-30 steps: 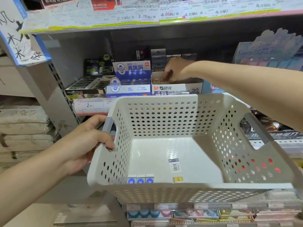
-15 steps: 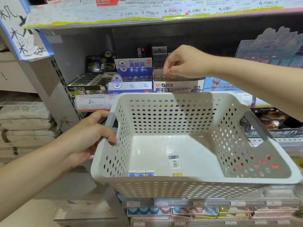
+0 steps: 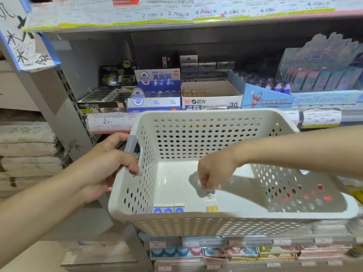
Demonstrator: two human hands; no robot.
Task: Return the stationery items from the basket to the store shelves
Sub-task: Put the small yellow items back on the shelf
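Shop shelves (image 3: 176, 18) wait behind the nearly empty basket (image 3: 216, 214); left hand (image 3: 106, 165) grips its handle, right hand (image 3: 214, 173) pinches toward four small erasers (image 3: 168, 209) left.

Two bare forearms are showing, one entering from the near left, one from the right. No sleeves are reaching either wrist. The left hand (image 3: 106, 163) is wearing no ring, watch or glove; short, unpainted nails are showing. The right hand (image 3: 213, 173) is likewise wearing nothing; its fingertips are blurring.
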